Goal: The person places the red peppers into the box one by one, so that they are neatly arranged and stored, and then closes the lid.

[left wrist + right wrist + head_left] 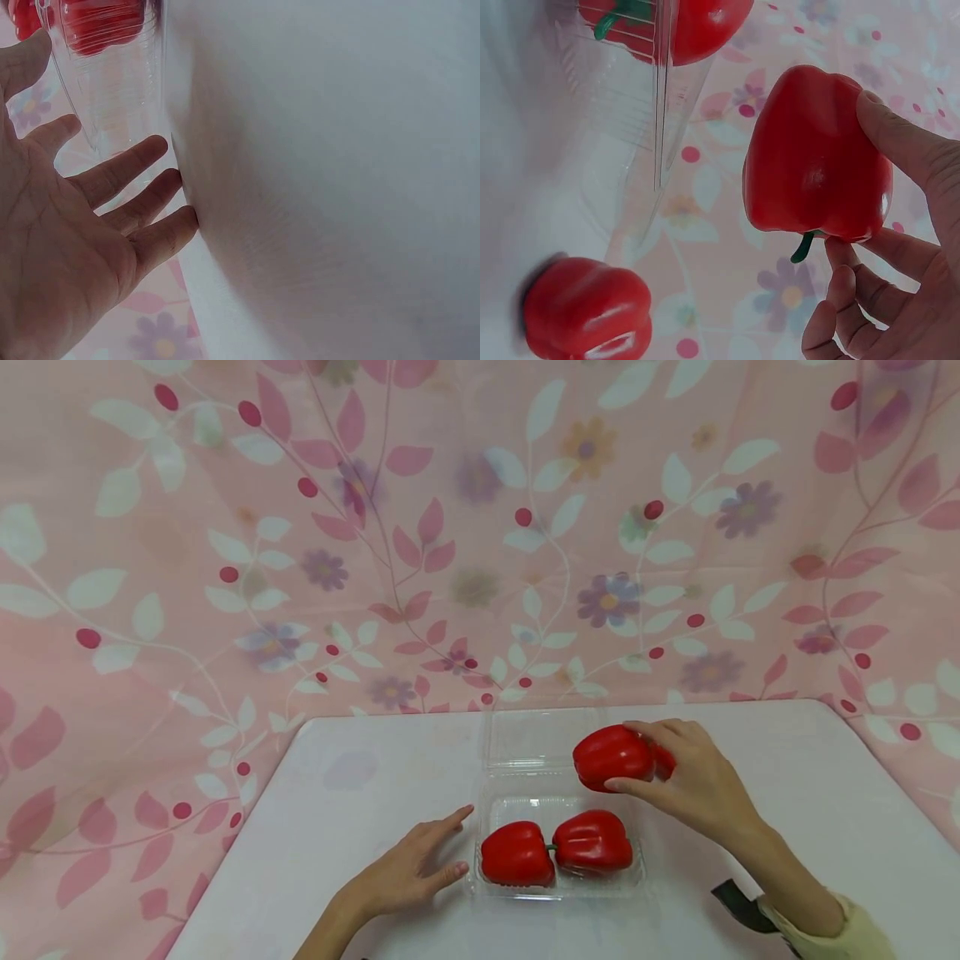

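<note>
My right hand (693,772) grips a red bell pepper (611,758) above the back right of a clear plastic clamshell box (562,896). In the right wrist view its green stem (804,246) points down between thumb and fingers. Two more red bell peppers, the left one (517,854) and the right one (594,842), lie side by side in the front of the box, stems facing each other. My left hand (405,868) is beside the box's left wall, fingers spread and holding nothing. Its lower fingertips are right at the tabletop in the left wrist view.
Another red bell pepper (589,309) lies on the white table (352,810), mostly hidden behind my right hand in the head view. The box's clear lid (543,739) is folded back toward the pink floral cloth (480,585). A dark strap (742,906) hangs by my right sleeve.
</note>
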A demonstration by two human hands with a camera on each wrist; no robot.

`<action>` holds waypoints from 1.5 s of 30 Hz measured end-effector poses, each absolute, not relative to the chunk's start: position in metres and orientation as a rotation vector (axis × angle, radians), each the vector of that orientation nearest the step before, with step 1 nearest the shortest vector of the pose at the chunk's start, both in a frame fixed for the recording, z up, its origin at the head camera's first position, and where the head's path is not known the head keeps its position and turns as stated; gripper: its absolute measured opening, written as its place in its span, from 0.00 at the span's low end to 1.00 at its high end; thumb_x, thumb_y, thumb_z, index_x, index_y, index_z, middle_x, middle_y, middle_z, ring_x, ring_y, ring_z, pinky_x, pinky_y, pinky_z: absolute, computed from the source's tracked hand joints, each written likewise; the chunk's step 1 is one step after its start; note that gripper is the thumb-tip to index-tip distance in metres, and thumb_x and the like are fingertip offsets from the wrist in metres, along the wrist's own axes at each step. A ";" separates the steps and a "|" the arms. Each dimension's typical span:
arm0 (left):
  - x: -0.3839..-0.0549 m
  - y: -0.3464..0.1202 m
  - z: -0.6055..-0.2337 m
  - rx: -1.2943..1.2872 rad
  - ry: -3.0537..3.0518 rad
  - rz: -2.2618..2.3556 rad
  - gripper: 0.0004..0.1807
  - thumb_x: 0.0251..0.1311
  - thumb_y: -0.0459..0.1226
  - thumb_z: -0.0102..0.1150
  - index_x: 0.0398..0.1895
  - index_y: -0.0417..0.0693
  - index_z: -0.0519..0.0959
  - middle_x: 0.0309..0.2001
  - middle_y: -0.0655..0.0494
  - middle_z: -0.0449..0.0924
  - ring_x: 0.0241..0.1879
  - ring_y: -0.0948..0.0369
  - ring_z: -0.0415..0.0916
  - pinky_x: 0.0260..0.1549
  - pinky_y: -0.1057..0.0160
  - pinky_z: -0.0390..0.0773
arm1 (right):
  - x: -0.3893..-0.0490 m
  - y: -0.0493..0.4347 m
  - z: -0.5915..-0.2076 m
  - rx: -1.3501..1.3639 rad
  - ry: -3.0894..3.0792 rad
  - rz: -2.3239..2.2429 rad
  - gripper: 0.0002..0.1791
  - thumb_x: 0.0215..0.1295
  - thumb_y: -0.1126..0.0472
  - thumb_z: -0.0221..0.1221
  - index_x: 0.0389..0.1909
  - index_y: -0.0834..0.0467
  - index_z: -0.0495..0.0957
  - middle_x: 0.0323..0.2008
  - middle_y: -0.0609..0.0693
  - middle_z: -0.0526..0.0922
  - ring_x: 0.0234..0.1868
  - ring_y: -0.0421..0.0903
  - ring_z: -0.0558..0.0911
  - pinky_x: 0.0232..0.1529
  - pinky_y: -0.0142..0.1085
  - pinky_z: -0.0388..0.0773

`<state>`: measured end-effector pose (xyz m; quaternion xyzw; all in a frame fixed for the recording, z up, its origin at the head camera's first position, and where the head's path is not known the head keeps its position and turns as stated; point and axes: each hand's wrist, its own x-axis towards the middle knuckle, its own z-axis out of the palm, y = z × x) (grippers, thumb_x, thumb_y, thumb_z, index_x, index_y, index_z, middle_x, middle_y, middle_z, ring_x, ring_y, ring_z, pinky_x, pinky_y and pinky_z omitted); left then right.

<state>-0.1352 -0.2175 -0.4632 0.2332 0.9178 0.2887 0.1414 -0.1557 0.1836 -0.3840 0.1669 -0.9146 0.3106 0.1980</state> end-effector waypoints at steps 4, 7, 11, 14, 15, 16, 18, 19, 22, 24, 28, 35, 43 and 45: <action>-0.136 -0.218 -0.464 0.671 2.653 0.833 0.41 0.64 0.63 0.51 0.78 0.71 0.52 0.69 0.57 0.67 0.66 0.52 0.62 0.52 0.35 0.73 | -0.157 0.179 -0.385 0.473 -2.573 0.856 0.40 0.45 0.40 0.76 0.59 0.53 0.78 0.49 0.53 0.79 0.48 0.52 0.73 0.35 0.47 0.81; -0.136 -0.218 -0.464 0.666 2.647 0.841 0.41 0.63 0.63 0.51 0.78 0.72 0.52 0.69 0.57 0.67 0.66 0.52 0.62 0.52 0.35 0.73 | -0.158 0.176 -0.384 0.473 -2.585 0.843 0.41 0.44 0.40 0.76 0.59 0.54 0.78 0.48 0.53 0.79 0.47 0.51 0.73 0.34 0.45 0.81; -0.136 -0.218 -0.464 0.662 2.641 0.849 0.41 0.63 0.63 0.52 0.78 0.72 0.52 0.69 0.57 0.67 0.66 0.51 0.62 0.52 0.35 0.73 | -0.158 0.171 -0.383 0.488 -2.601 0.825 0.41 0.44 0.39 0.75 0.59 0.54 0.79 0.44 0.51 0.80 0.44 0.50 0.73 0.32 0.41 0.79; -0.136 -0.218 -0.464 0.664 2.643 0.845 0.41 0.64 0.63 0.51 0.78 0.71 0.52 0.69 0.56 0.67 0.66 0.51 0.62 0.52 0.35 0.73 | -0.159 0.166 -0.384 0.503 -2.607 0.817 0.41 0.44 0.38 0.75 0.59 0.53 0.79 0.43 0.49 0.80 0.42 0.48 0.72 0.31 0.38 0.78; -0.136 -0.218 -0.464 0.665 2.646 0.843 0.41 0.64 0.63 0.51 0.78 0.71 0.52 0.69 0.56 0.67 0.66 0.51 0.62 0.52 0.35 0.73 | -0.159 0.165 -0.385 0.509 -2.605 0.812 0.41 0.44 0.38 0.75 0.59 0.52 0.79 0.44 0.49 0.80 0.43 0.47 0.72 0.31 0.39 0.78; -0.136 -0.218 -0.464 0.667 2.648 0.840 0.41 0.64 0.63 0.51 0.78 0.71 0.52 0.69 0.56 0.67 0.66 0.51 0.62 0.52 0.35 0.73 | -0.160 0.163 -0.385 0.515 -2.603 0.810 0.41 0.43 0.38 0.75 0.59 0.52 0.79 0.45 0.49 0.81 0.44 0.47 0.73 0.32 0.40 0.80; -0.136 -0.218 -0.464 0.667 2.651 0.838 0.41 0.64 0.63 0.51 0.78 0.71 0.52 0.69 0.56 0.67 0.66 0.52 0.63 0.52 0.35 0.73 | -0.160 0.160 -0.387 0.526 -2.601 0.807 0.41 0.43 0.38 0.76 0.59 0.52 0.79 0.47 0.50 0.81 0.46 0.48 0.74 0.35 0.43 0.82; -0.136 -0.218 -0.464 0.667 2.651 0.839 0.41 0.64 0.63 0.51 0.78 0.71 0.52 0.68 0.56 0.68 0.66 0.52 0.63 0.52 0.35 0.74 | -0.161 0.158 -0.387 0.531 -2.600 0.804 0.41 0.42 0.39 0.76 0.59 0.52 0.79 0.48 0.50 0.81 0.47 0.49 0.75 0.36 0.45 0.82; -0.136 -0.218 -0.464 0.669 2.653 0.841 0.41 0.64 0.63 0.51 0.78 0.71 0.52 0.68 0.56 0.68 0.66 0.52 0.63 0.52 0.36 0.74 | -0.161 0.153 -0.388 0.539 -2.599 0.792 0.42 0.41 0.39 0.77 0.59 0.51 0.78 0.49 0.51 0.81 0.49 0.50 0.76 0.38 0.48 0.83; -0.136 -0.218 -0.464 0.671 2.653 0.844 0.41 0.64 0.63 0.51 0.78 0.71 0.52 0.68 0.56 0.68 0.66 0.52 0.62 0.52 0.36 0.73 | -0.161 0.149 -0.389 0.540 -2.599 0.786 0.42 0.41 0.39 0.77 0.59 0.51 0.78 0.49 0.51 0.80 0.50 0.50 0.76 0.38 0.48 0.83; -0.136 -0.218 -0.465 0.675 2.654 0.844 0.40 0.64 0.63 0.51 0.78 0.71 0.52 0.68 0.57 0.68 0.66 0.52 0.62 0.53 0.36 0.73 | -0.161 0.144 -0.389 0.538 -2.599 0.785 0.42 0.41 0.41 0.78 0.60 0.51 0.78 0.49 0.51 0.80 0.49 0.50 0.76 0.39 0.48 0.83; -0.135 -0.218 -0.464 0.662 2.643 0.849 0.41 0.64 0.63 0.52 0.78 0.71 0.52 0.68 0.57 0.67 0.66 0.52 0.62 0.52 0.36 0.73 | -0.160 0.134 -0.389 0.544 -2.610 0.789 0.42 0.42 0.40 0.77 0.60 0.51 0.78 0.50 0.50 0.80 0.49 0.49 0.75 0.41 0.49 0.82; -0.136 -0.217 -0.464 0.665 2.645 0.844 0.41 0.64 0.63 0.52 0.78 0.72 0.52 0.68 0.57 0.67 0.66 0.52 0.62 0.52 0.36 0.73 | -0.159 0.124 -0.390 0.547 -2.641 0.752 0.42 0.42 0.42 0.77 0.61 0.51 0.77 0.51 0.51 0.80 0.49 0.50 0.75 0.43 0.50 0.82; -0.136 -0.217 -0.464 0.662 2.643 0.845 0.41 0.64 0.63 0.52 0.78 0.72 0.52 0.69 0.57 0.67 0.66 0.52 0.62 0.53 0.36 0.73 | -0.160 0.122 -0.391 0.552 -2.641 0.748 0.42 0.42 0.41 0.77 0.60 0.52 0.77 0.50 0.52 0.80 0.49 0.50 0.75 0.43 0.50 0.82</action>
